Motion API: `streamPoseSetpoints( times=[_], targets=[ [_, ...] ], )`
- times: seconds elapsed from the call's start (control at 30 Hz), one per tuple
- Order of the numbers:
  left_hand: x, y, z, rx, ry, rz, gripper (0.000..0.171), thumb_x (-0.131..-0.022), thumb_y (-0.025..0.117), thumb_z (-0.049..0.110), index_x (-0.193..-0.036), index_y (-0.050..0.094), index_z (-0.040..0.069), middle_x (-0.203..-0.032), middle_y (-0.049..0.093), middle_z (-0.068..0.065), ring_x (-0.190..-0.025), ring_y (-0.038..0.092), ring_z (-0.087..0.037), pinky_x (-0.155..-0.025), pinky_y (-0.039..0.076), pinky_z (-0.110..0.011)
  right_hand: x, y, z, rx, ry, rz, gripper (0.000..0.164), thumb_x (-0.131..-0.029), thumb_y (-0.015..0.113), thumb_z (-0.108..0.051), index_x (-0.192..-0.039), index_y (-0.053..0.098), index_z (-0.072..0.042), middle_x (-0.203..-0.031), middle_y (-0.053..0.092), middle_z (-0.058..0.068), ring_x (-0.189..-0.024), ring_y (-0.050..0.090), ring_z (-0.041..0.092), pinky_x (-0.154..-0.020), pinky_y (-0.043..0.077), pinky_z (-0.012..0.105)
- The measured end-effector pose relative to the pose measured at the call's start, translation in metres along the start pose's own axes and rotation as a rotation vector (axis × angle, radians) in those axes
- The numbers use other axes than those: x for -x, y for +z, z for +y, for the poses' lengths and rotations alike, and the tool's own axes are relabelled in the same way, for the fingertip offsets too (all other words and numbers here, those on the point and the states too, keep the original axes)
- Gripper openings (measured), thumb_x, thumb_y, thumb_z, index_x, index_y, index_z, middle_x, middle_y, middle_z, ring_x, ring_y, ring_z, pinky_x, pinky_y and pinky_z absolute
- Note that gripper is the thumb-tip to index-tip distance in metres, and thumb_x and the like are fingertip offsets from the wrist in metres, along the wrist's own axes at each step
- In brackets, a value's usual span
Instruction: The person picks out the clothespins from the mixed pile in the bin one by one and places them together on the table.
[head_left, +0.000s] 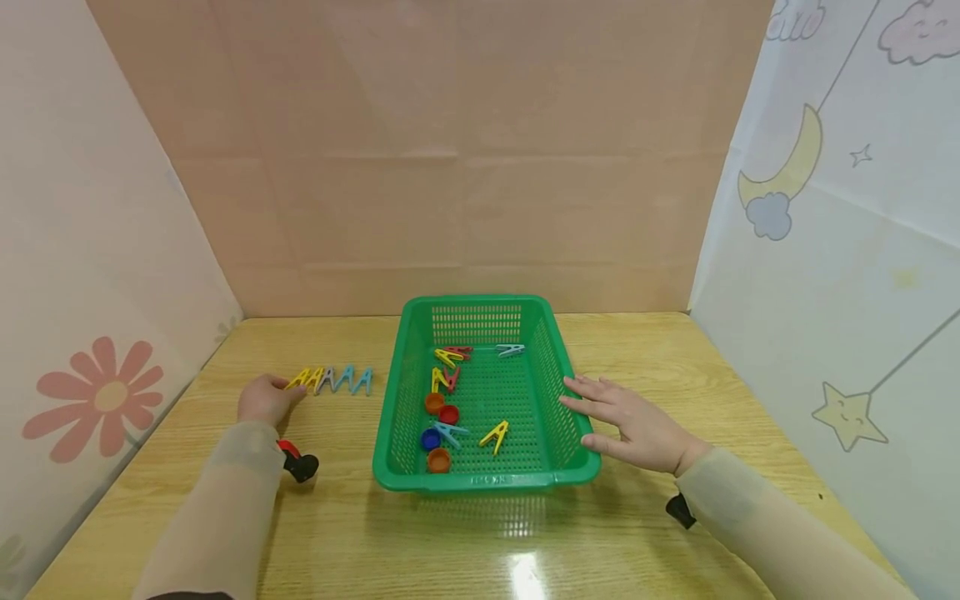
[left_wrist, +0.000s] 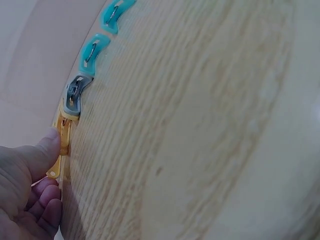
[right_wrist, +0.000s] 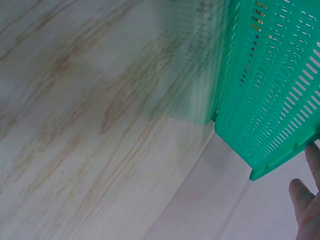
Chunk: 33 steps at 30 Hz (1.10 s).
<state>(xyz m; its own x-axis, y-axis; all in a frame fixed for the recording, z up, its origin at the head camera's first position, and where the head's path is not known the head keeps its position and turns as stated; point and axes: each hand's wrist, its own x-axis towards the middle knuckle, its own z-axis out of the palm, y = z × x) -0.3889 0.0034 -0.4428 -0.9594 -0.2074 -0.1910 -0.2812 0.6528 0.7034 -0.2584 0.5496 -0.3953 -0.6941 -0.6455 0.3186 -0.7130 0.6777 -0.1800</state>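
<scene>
1. One wood-grain table [head_left: 330, 542], glossy; tan back wall [head_left: 450, 167]; white left wall [head_left: 75, 208] with red flower [head_left: 110, 392]; right wall [head_left: 840, 275] with moon [head_left: 798, 158], clouds, stars.
2. Five clips in a row on the tabletop, left of the basket: yellow clip [head_left: 298, 379] outermost, second yellow clip [head_left: 317, 381], grey clip [head_left: 327, 380], two blue clips [head_left: 363, 382].
3. Left wrist view adds detail: left hand [head_left: 266, 398] pinches the outermost yellow clip, thumb against it, other fingers curled; metal springs visible.
4. Right wrist view gives the slotted outer side of the green basket [head_left: 487, 481]. Right hand [head_left: 633, 423]: fingers spread, loose, touching the right rim.
5. Head view alone shows basket contents clearly: seven clips (yellow, red, blue, pale) and four round caps [head_left: 438, 460], mostly along the left side.
</scene>
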Motion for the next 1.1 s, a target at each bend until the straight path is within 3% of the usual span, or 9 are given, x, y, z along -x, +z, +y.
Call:
streamPoseSetpoints(
  times=[0.13, 0.27, 0.47, 0.6, 0.87, 1.1],
  targets=[
    [0.0, -0.001, 0.0, 0.015, -0.009, -0.008, 0.06, -0.094, 0.061, 0.035, -0.134, 0.046, -0.007, -0.133, 0.045, -0.031, -0.114, 0.047, -0.044, -0.091, 0.043, -0.053, -0.001, 0.0, 0.0, 0.0, 0.005, -0.007, 0.058, -0.091, 0.064, -0.033, -0.144, 0.047, -0.017, -0.152, 0.035, 0.008, -0.14, 0.03, 0.031, -0.112, 0.023, 0.042],
    [-0.003, -0.003, 0.0, 0.061, -0.028, -0.024, 0.069, -0.095, 0.057, 0.043, -0.142, 0.039, -0.004, -0.142, 0.038, -0.03, -0.12, 0.043, -0.044, -0.094, 0.042, -0.054, -0.002, 0.0, 0.0, -0.003, 0.002, -0.009, 0.058, -0.091, 0.064, -0.033, -0.144, 0.047, -0.016, -0.152, 0.036, 0.009, -0.14, 0.03, 0.031, -0.113, 0.021, 0.039],
    [-0.008, -0.009, 0.014, -0.003, 0.086, -0.013, 0.073, -0.095, 0.053, 0.051, -0.14, 0.041, -0.005, -0.138, 0.043, -0.031, -0.118, 0.046, -0.046, -0.094, 0.041, -0.056, -0.002, -0.001, 0.0, -0.005, 0.01, -0.015, 0.058, -0.092, 0.064, -0.034, -0.144, 0.047, -0.017, -0.153, 0.035, 0.009, -0.14, 0.029, 0.031, -0.113, 0.022, 0.042],
    [-0.003, -0.013, 0.036, -0.023, 0.177, -0.03, 0.075, -0.095, 0.051, 0.055, -0.142, 0.04, -0.003, -0.136, 0.045, -0.029, -0.118, 0.047, -0.045, -0.094, 0.042, -0.056, -0.003, -0.002, 0.0, -0.002, 0.006, -0.015, 0.058, -0.091, 0.064, -0.034, -0.144, 0.047, -0.017, -0.152, 0.036, 0.009, -0.14, 0.03, 0.031, -0.112, 0.023, 0.043],
    [0.006, -0.014, 0.098, -0.095, 0.375, -0.081, 0.071, -0.094, 0.053, 0.055, -0.144, 0.041, 0.005, -0.134, 0.046, -0.021, -0.116, 0.048, -0.04, -0.093, 0.042, -0.054, -0.002, -0.002, 0.0, 0.007, 0.001, -0.012, 0.058, -0.091, 0.065, -0.033, -0.144, 0.047, -0.016, -0.152, 0.036, 0.009, -0.14, 0.03, 0.031, -0.112, 0.024, 0.042],
    [0.022, -0.006, 0.149, -0.064, 0.481, -0.141, 0.063, -0.094, 0.057, 0.049, -0.143, 0.045, 0.012, -0.134, 0.048, -0.016, -0.116, 0.048, -0.035, -0.093, 0.042, -0.052, -0.001, -0.001, -0.001, 0.01, 0.006, -0.012, 0.058, -0.091, 0.065, -0.034, -0.144, 0.047, -0.017, -0.152, 0.035, 0.009, -0.14, 0.03, 0.03, -0.111, 0.025, 0.044]
  ],
)
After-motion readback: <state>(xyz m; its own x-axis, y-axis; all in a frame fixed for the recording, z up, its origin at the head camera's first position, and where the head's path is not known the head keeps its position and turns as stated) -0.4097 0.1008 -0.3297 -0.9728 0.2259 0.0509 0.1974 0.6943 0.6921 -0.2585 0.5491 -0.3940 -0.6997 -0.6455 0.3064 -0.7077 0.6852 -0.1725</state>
